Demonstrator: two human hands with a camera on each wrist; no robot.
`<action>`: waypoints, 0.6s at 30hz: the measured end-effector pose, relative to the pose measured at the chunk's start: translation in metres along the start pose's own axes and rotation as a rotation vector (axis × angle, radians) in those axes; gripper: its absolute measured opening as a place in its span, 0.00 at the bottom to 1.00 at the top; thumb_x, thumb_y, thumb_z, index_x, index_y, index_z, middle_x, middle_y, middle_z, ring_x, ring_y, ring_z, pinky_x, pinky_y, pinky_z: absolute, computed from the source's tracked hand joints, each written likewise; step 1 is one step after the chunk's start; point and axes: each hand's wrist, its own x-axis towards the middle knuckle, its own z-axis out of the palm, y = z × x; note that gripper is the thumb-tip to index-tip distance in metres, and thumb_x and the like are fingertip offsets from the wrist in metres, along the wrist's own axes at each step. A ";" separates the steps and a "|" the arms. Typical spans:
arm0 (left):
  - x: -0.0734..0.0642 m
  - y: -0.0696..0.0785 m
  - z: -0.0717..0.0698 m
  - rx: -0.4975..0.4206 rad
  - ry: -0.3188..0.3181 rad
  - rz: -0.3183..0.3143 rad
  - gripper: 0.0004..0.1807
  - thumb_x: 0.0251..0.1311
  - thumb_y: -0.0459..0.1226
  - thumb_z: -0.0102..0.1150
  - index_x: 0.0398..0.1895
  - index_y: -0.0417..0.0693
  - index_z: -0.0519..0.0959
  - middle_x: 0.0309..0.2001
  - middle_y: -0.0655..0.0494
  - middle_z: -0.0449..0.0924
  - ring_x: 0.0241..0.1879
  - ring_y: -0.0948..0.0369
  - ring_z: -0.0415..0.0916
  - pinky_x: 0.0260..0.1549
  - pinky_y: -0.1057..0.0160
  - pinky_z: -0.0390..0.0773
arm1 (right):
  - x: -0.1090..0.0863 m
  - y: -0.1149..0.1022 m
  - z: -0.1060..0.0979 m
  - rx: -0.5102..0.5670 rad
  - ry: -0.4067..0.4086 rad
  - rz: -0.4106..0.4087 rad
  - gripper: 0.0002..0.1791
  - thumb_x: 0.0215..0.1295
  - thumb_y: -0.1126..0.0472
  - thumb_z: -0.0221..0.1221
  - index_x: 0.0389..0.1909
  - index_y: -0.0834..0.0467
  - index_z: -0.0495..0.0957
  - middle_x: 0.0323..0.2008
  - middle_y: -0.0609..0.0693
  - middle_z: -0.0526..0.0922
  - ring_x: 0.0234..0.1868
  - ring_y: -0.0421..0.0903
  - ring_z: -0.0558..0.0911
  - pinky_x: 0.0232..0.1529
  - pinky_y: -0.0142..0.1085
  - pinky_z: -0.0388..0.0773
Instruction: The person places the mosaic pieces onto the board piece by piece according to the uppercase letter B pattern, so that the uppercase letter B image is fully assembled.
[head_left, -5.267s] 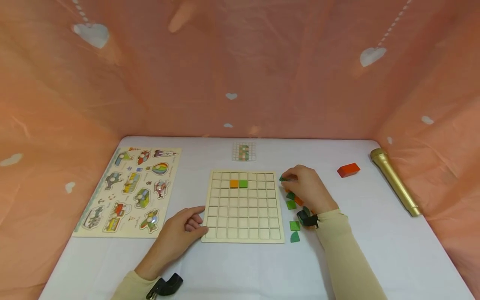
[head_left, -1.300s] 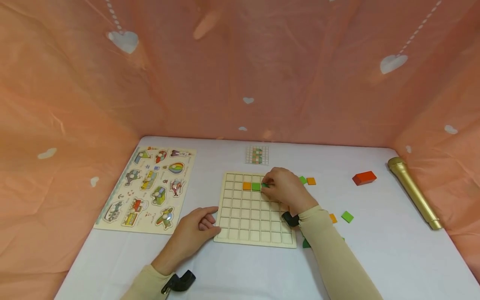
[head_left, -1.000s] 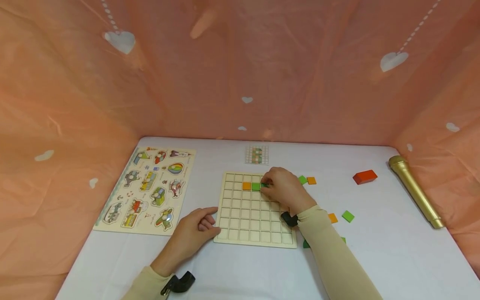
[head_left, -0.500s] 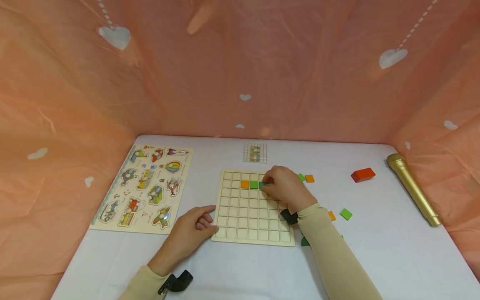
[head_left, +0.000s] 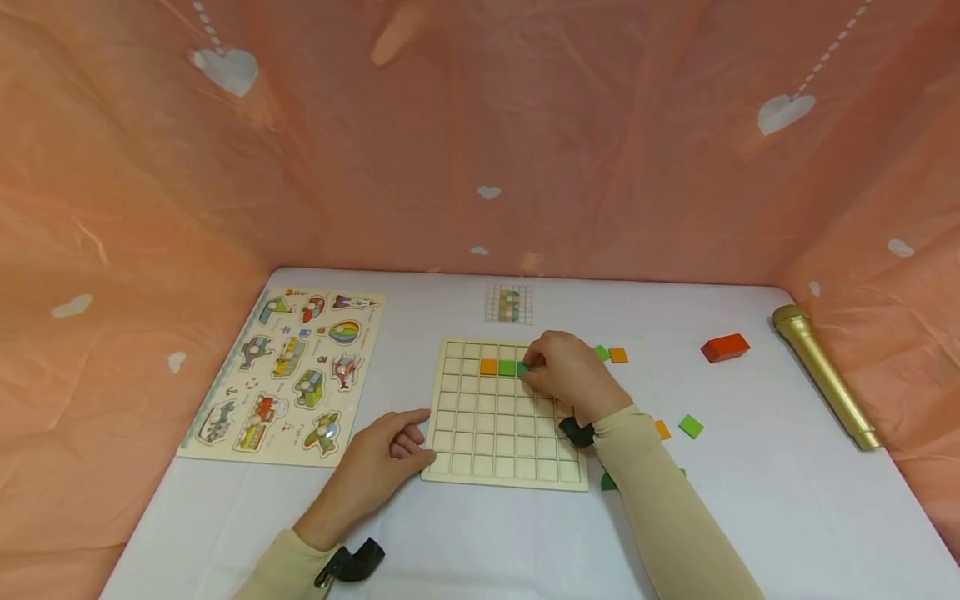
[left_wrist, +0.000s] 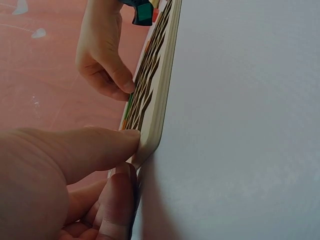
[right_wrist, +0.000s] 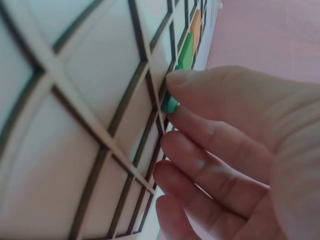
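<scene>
A wooden grid board lies mid-table. An orange square tile and a light green square tile sit side by side in its second row. My right hand pinches a dark green tile between thumb and index finger, at the cell just right of the light green one. Its shape is mostly hidden by my fingers. My left hand holds the board at its lower left; the thumb lies on the frame, with fingers bent against the side edge.
Green tiles and orange tiles lie loose to the right, some behind my right arm. A small pattern card is beyond the board. Left stands a picture puzzle; far right are a red block and a gold microphone.
My right hand has come left from the loose tiles onto the board with the dark green tile, then stayed there. Loose tiles became more spread out. My left hand keeps its hold.
</scene>
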 end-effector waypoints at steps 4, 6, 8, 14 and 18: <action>0.000 -0.001 0.000 0.006 0.001 0.004 0.31 0.62 0.35 0.78 0.70 0.47 0.81 0.43 0.57 0.82 0.38 0.67 0.80 0.40 0.72 0.83 | 0.000 0.001 0.000 0.002 -0.003 -0.002 0.09 0.68 0.57 0.70 0.45 0.55 0.90 0.43 0.48 0.86 0.44 0.47 0.83 0.52 0.45 0.85; 0.000 -0.002 0.000 0.007 0.001 0.002 0.32 0.62 0.35 0.78 0.70 0.47 0.81 0.43 0.57 0.82 0.38 0.67 0.79 0.40 0.72 0.83 | 0.000 0.001 0.000 0.009 -0.005 0.001 0.09 0.68 0.57 0.69 0.45 0.55 0.90 0.43 0.48 0.86 0.44 0.47 0.83 0.52 0.45 0.85; 0.000 -0.002 0.000 0.006 0.000 0.000 0.32 0.62 0.35 0.78 0.70 0.47 0.81 0.43 0.57 0.82 0.38 0.67 0.79 0.40 0.72 0.83 | 0.000 0.001 0.000 0.018 -0.006 0.007 0.09 0.68 0.57 0.69 0.45 0.55 0.90 0.43 0.47 0.86 0.44 0.47 0.83 0.52 0.44 0.85; 0.000 -0.001 -0.001 0.002 -0.003 -0.003 0.32 0.62 0.35 0.78 0.70 0.47 0.81 0.44 0.56 0.82 0.38 0.67 0.79 0.39 0.72 0.82 | 0.000 0.000 -0.002 0.024 -0.010 0.020 0.09 0.68 0.57 0.70 0.46 0.55 0.89 0.44 0.47 0.87 0.45 0.47 0.83 0.53 0.45 0.85; 0.000 0.001 -0.001 0.009 -0.009 -0.006 0.31 0.62 0.35 0.78 0.70 0.47 0.81 0.44 0.56 0.82 0.38 0.67 0.79 0.40 0.72 0.82 | -0.002 0.000 -0.003 0.027 -0.020 0.046 0.10 0.68 0.56 0.70 0.46 0.55 0.89 0.45 0.47 0.86 0.46 0.48 0.83 0.53 0.45 0.85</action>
